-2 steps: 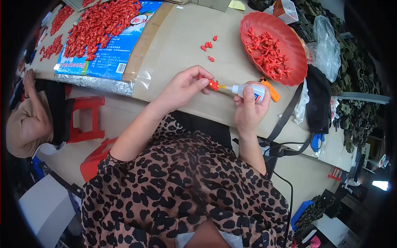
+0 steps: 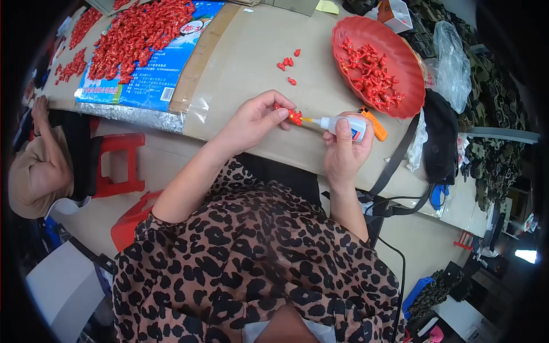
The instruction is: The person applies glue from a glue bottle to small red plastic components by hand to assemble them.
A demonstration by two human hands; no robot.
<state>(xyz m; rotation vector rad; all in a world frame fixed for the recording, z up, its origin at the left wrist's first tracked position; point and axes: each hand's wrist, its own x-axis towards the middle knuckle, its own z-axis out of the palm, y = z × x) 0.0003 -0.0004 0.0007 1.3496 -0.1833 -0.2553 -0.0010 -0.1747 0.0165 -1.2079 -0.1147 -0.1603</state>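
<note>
"Over the brown cardboard table, what do the hands hold?"

"The left hand is curled almost closed, and its fingertips pinch a small red plastic piece. The right hand is wrapped tight around a small white glue bottle, thumb on top."

"Where is the bottle?"

"Just above the table's near edge, between the two hands. It lies nearly flat. Its long way runs left to right, and its thin tip points left, right at the red piece (the tip looks like it touches it)."

"How would they feel?"

"I think the red piece is light, hard and tiny, so a fingertip pinch on its sides works best. The bottle looks light and squeezy, so hold it around the middle."

"What else is there?"

"A red tray of more red pieces sits to the right, and a big heap of red pieces lies far left."
</note>
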